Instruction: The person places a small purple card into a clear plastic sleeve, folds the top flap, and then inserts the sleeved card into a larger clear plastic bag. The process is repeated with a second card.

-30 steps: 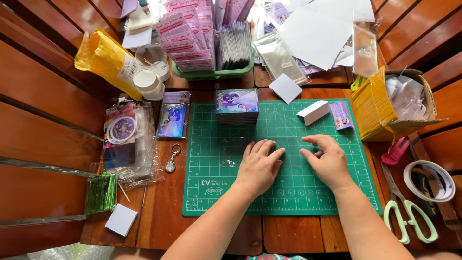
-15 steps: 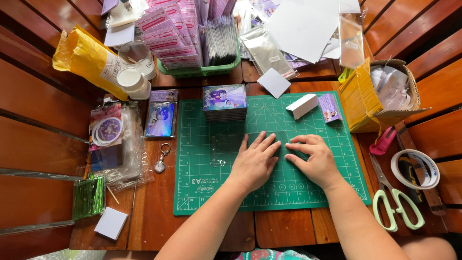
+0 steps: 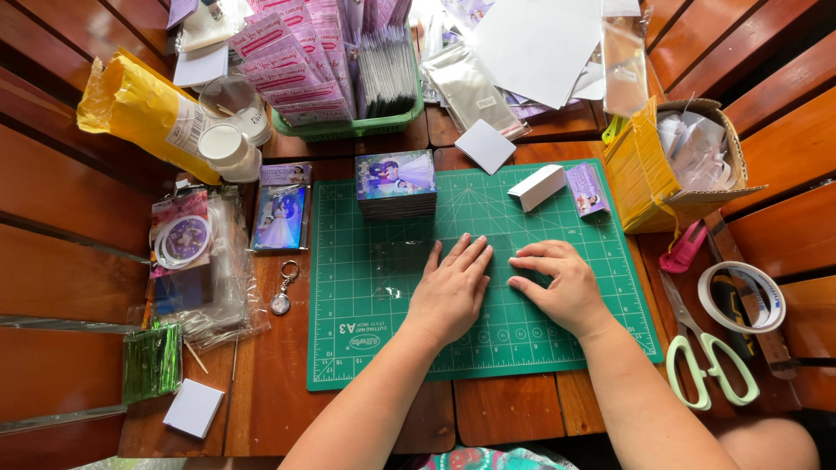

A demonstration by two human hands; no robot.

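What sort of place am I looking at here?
Probably a home craft or packing bench: a green gridded cutting mat on a wooden slatted table, a stack of printed photo cards, and pale-green-handled scissors.

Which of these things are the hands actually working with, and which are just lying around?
In use: left hand and right hand flat on the clear sleeve, on the green mat.

Lying about: card stack, scissors, tape roll, keyring, yellow bag.

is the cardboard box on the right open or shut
Open. The brown cardboard box wrapped in yellow tape has its top flaps spread outward, and clear plastic bags show inside it.
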